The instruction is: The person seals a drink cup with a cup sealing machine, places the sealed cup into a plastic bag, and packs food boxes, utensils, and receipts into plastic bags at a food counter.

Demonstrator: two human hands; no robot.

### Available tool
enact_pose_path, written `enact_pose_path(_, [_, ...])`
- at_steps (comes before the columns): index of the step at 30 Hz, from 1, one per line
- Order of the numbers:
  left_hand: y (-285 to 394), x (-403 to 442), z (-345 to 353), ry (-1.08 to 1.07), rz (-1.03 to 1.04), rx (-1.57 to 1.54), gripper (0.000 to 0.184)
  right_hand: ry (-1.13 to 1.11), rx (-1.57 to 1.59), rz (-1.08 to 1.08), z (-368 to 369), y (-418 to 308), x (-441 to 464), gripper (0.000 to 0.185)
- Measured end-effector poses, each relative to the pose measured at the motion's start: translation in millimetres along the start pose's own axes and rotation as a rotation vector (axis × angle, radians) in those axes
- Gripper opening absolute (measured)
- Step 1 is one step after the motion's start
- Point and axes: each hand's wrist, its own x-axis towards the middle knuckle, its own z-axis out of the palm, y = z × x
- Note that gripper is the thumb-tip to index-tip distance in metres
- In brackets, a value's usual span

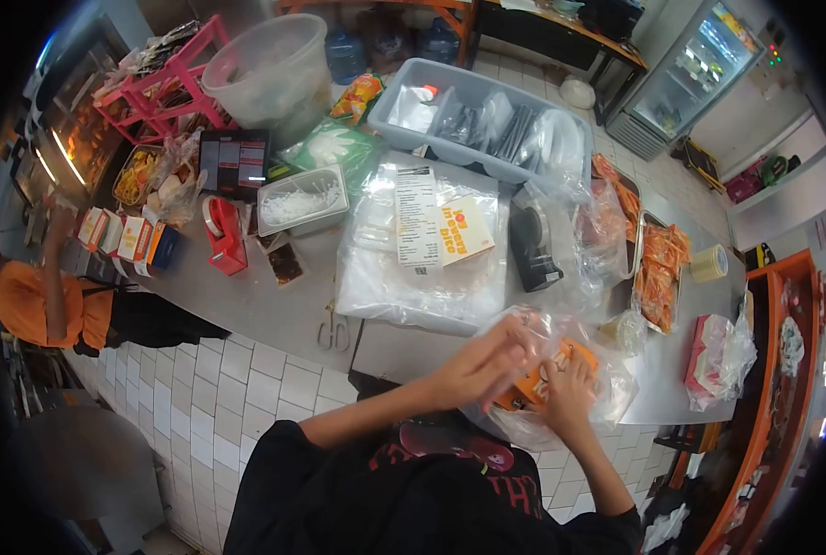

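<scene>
At the table's front edge, a clear plastic bag point(616, 387) surrounds an orange box point(575, 356). My left hand point(491, 365) has its fingers bent together on the upper left part of the bag, pinching the plastic. My right hand point(568, 388) rests on the orange box with its fingers spread; whether it grips anything is unclear. Beyond my hands lies a stack of clear plastic bags point(367, 277), with a printed receipt point(415, 217) and a white and yellow card point(468, 231) on top. A black tape dispenser point(533, 245) stands right of the stack.
Scissors point(333, 333), a red tape dispenser point(221, 236) and a metal tray point(302, 202) are on the left. A grey bin point(482, 157) stands behind the stack. Trays of orange packets point(662, 268) and a pink box point(709, 356) are right. Another person in orange point(38, 301) is far left.
</scene>
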Motion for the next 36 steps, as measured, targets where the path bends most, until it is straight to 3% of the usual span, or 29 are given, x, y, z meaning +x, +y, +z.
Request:
enact_pose_path(1, [-5, 0, 4, -0.049, 0.077, 0.008, 0.012, -0.012, -0.205, -0.027, 2, 2, -2, 0.097])
enact_pose_path(5, [-18, 9, 15, 0.012, 0.275, 0.205, 0.014, -0.016, -0.096, -0.067, -3, 13, -12, 0.094])
enact_pose_path(7, [0, 10, 18, 0.098, 0.082, -0.111, 0.014, -0.133, -0.024, 0.005, -53, 26, -25, 0.086])
enact_pose_path(8, [11, 12, 18, 0.129, 0.018, -0.218, 0.014, -0.334, -0.186, 0.065, -83, 47, -48, 0.066])
enact_pose_path(9, [25, 15, 18, 0.106, 0.005, -0.360, 0.015, -0.764, -0.069, 0.250, -140, 51, -57, 0.047])
enact_pose_path(10, [34, 19, 17, 0.083, -0.009, -0.501, 0.016, -0.883, -0.186, 0.364, -190, 30, -60, 0.039])
enact_pose_path(11, [37, 22, 15, -0.029, 0.085, -0.449, 0.017, -0.631, 0.044, 0.255, -235, 16, -77, 0.035])
enact_pose_path(12, [38, 23, 14, -0.032, 0.089, -0.452, 0.017, -0.404, -0.003, 0.198, -263, -6, -83, 0.027])
enact_pose_path(13, [41, 24, 13, -0.069, 0.129, -0.283, 0.017, -0.421, -0.075, 0.359, -287, -29, -77, 0.019])
enact_pose_path(15, [45, 22, 11, -0.107, 0.181, -0.106, 0.018, -0.013, -0.086, 0.125, -278, -38, -59, 0.027])
enact_pose_path(17, [44, 9, 13, -0.237, -0.051, -0.076, 0.019, 0.150, -0.273, -0.196, -265, -51, 3, 0.038])
enact_pose_path(18, [42, 1, 14, -0.228, -0.041, -0.075, 0.019, 0.235, -0.011, -0.231, -242, -53, 42, 0.036])
enact_pose_path(20, [35, -16, 16, -0.281, -0.157, -0.030, 0.021, 0.194, 0.099, -0.430, -173, -51, 119, 0.048])
enact_pose_path(23, [29, -32, 15, -0.250, -0.238, 0.023, 0.021, -0.019, -0.497, -0.769, -49, -58, 220, 0.102])
enact_pose_path(26, [39, -43, 8, -0.177, -0.360, -0.011, 0.017, -0.042, -0.598, -0.796, 29, -49, 278, 0.114])
enact_pose_path(29, [25, -55, -1, -0.050, -0.270, -0.053, 0.017, -0.037, -0.623, -0.666, 41, -40, 290, 0.114])
enact_pose_path(31, [19, -57, -8, -0.021, -0.214, -0.137, 0.016, -0.205, -0.804, -0.476, 9, -40, 274, 0.099])
enact_pose_path(33, [27, -48, -12, -0.018, -0.175, -0.204, 0.013, -0.277, -0.646, -0.391, -64, -46, 239, 0.091])
enact_pose_path(35, [30, -39, -18, -0.037, -0.190, -0.254, 0.012, -0.129, -0.343, -0.326, -137, -49, 194, 0.092])
enact_pose_path(36, [31, -33, -21, -0.034, -0.180, -0.295, 0.011, -0.007, -0.124, -0.402, -159, -39, 174, 0.093])
